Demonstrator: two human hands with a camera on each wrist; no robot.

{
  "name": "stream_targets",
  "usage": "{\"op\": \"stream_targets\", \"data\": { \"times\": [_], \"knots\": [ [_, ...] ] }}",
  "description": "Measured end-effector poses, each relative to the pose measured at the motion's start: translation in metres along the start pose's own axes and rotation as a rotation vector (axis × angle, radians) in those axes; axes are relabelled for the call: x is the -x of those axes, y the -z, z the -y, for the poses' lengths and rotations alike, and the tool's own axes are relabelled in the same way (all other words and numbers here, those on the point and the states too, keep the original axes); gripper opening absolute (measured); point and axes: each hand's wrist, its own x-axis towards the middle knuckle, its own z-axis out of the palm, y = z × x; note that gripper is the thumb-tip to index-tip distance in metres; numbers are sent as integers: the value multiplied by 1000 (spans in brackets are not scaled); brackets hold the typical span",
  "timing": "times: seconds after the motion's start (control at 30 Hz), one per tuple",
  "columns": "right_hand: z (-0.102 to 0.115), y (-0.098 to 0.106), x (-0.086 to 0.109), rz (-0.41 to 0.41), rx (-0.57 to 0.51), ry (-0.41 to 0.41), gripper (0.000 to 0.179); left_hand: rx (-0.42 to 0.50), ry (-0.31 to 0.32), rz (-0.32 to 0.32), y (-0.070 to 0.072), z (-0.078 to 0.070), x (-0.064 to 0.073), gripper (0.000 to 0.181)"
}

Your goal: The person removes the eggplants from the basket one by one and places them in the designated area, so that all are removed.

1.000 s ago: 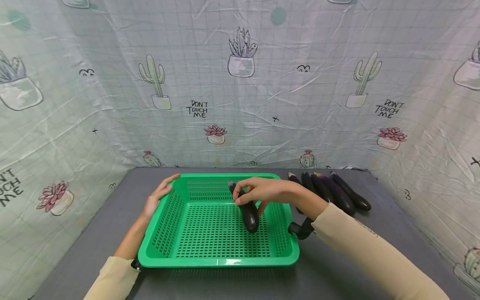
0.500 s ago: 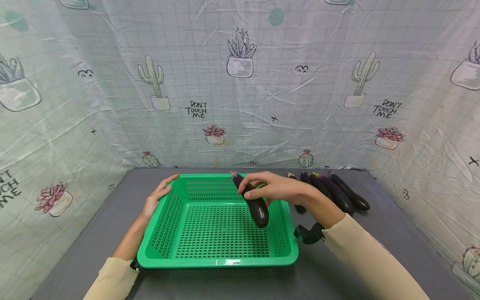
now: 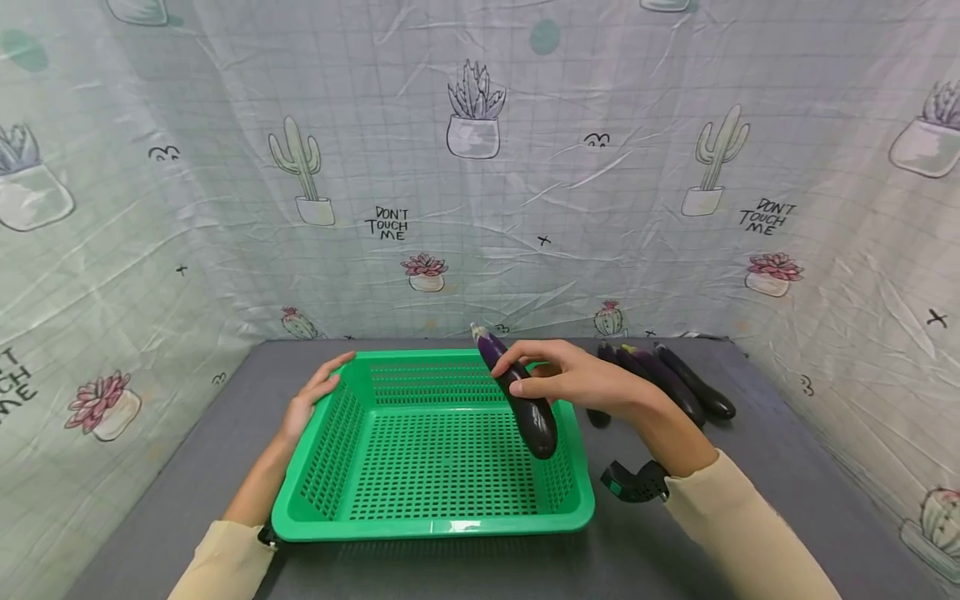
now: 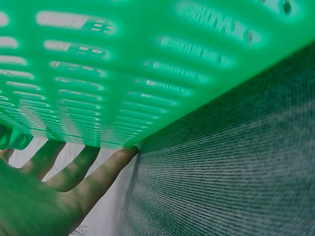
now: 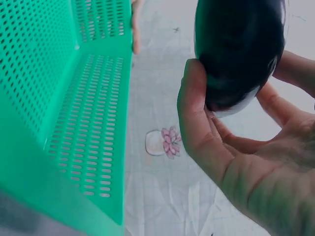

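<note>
My right hand (image 3: 577,379) pinches a dark purple eggplant (image 3: 536,423) between thumb and fingers. The eggplant hangs tilted above the right part of a green plastic basket (image 3: 431,527), its stem end pointing up and away. Up close in the right wrist view, the thumb and fingers press on either side of the glossy eggplant (image 5: 238,54). At the basket's far left, my left hand (image 3: 306,402) rests against the rim and side. The left wrist view has its fingers (image 4: 101,174) stretched out along the slotted wall, with their tips partly hidden.
Several more eggplants (image 3: 708,392) lie on the grey table (image 3: 765,492) to the right of the basket, partly behind my right hand and forearm. A fabric backdrop (image 3: 525,192) printed with cacti stands behind and along both sides.
My right hand has lifted the eggplant and drawn it to the right, from low over the basket's interior towards its right side. The left hand stays at the basket.
</note>
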Motion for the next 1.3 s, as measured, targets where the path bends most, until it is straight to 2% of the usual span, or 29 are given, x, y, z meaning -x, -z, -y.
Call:
{"op": "stream_targets", "data": {
  "times": [0.2,0.47,0.73,1.07,1.3],
  "knots": [
    [-12,-1,9,-31,20,54,27,79,-6,34,1,1,1,50],
    [-23,-2,20,-35,-12,82,31,15,-2,8,2,1,0,51],
    [-30,-1,33,-88,-37,62,33,36,10,4,1,0,1,51],
    [-39,8,48,-160,-39,55,35,-79,30,-46,1,0,0,53],
    [-48,9,53,-182,-34,50,35,-53,23,-31,2,1,1,53]
  ]
}}
